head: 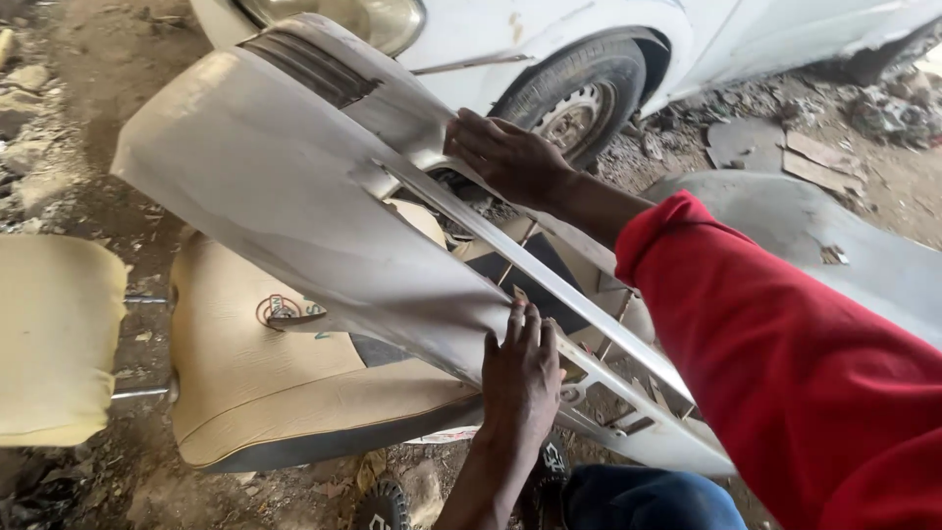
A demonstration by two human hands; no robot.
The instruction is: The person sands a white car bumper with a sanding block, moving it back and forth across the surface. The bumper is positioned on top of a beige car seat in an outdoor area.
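A long, dusty white car bumper (285, 186) lies tilted across a tan car seat (265, 383). My left hand (522, 368) presses flat on the bumper's lower edge near its open grille section, fingers pointing up; something small may be under the fingertips, but I cannot tell. My right hand (505, 157), in a red sleeve (785, 363), rests palm-down on the bumper's upper rim beside the vent opening. Both hands touch the bumper's surface without wrapping around it.
A white car (549, 39) stands behind, its front wheel (579, 93) just past my right hand. The seat's tan headrest (54, 339) sticks out at left. A grey body panel (814, 236) lies at right. Rubble and cardboard scraps (824, 162) cover the dirt ground.
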